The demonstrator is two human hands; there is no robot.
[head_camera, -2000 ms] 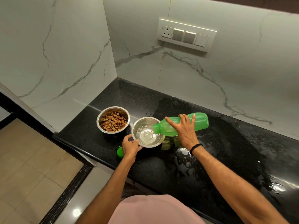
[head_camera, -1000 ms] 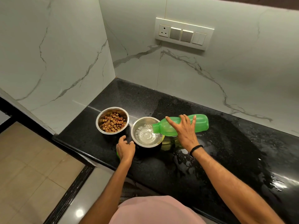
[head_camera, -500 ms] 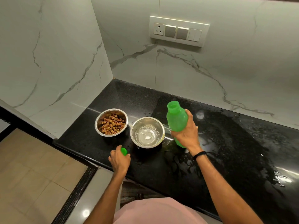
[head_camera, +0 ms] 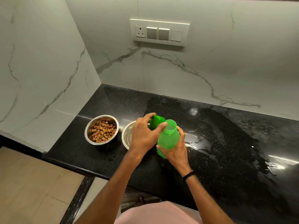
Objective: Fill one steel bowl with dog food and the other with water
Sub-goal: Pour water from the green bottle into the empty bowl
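Head-camera footage is filled mostly by a black stone counter [head_camera: 218,151], set into a corner of pale marbled wall, with a switch plate [head_camera: 159,32] mounted above. Much of the counter is seen to be wet, with pooled water [head_camera: 199,139] lying just right of the hands.

Two steel bowls are stood side by side near the front edge. The left bowl [head_camera: 101,129] is already loaded with brown dog food [head_camera: 103,131]. The right bowl [head_camera: 127,136] is largely hidden behind the left hand, so its water level cannot be read.

A green plastic bottle [head_camera: 168,138] is held upright above the counter, just right of that bowl, by the right hand [head_camera: 175,151], which is wrapped closed around its lower body. Its mouth is uncovered. The green cap [head_camera: 156,122] is pinched in the fingers of the left hand [head_camera: 144,136] and is tilted just beside the bottle's mouth, not yet seated.

Recapping is judged to be the step in hand, with the filling itself judged to be all but done.

The bottle is judged light and somewhat squeezable, and probably slick from the wet counter; it is best held around its wider body, without hard squeezing. The bowls are judged rigid and likely to slide on the wet stone; the water bowl is best lifted level by its rim.
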